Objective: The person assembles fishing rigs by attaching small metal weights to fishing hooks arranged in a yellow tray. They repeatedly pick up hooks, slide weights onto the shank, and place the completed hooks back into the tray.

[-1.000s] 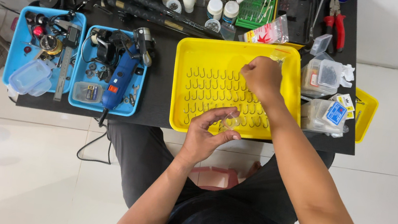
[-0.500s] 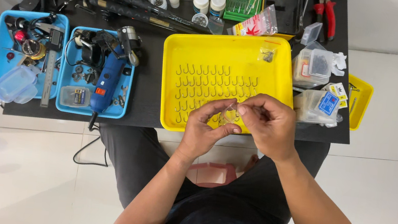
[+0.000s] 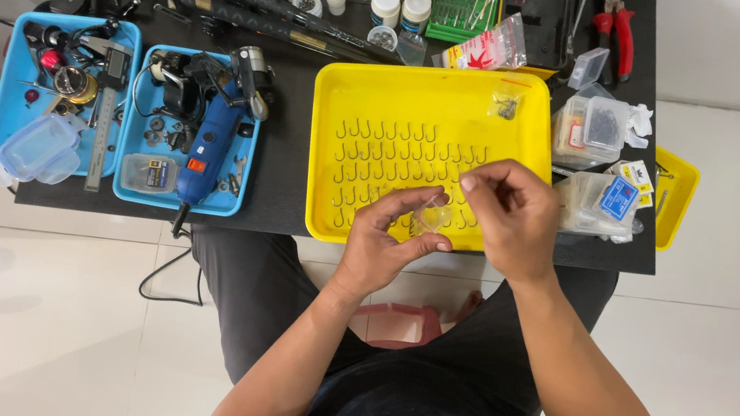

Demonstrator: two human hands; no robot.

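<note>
Centre frame, over yellow tray (image 3: 336, 100) near edge: left hand (image 3: 384, 243) pinches small clear bag (image 3: 433, 216); right hand (image 3: 506, 211) fingertips pinched at its mouth, contents unclear. Bagging hooks (image 3: 395, 159), prob. Next needs steady bag.

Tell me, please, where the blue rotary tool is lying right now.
In the head view, the blue rotary tool lies in the right-hand blue tray, left of the yellow tray on the black table.

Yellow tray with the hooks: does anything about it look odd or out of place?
The hooks lie in neat rows in the yellow tray. Only a second, smaller yellow tray stands out: it overhangs the table's right edge.
</note>
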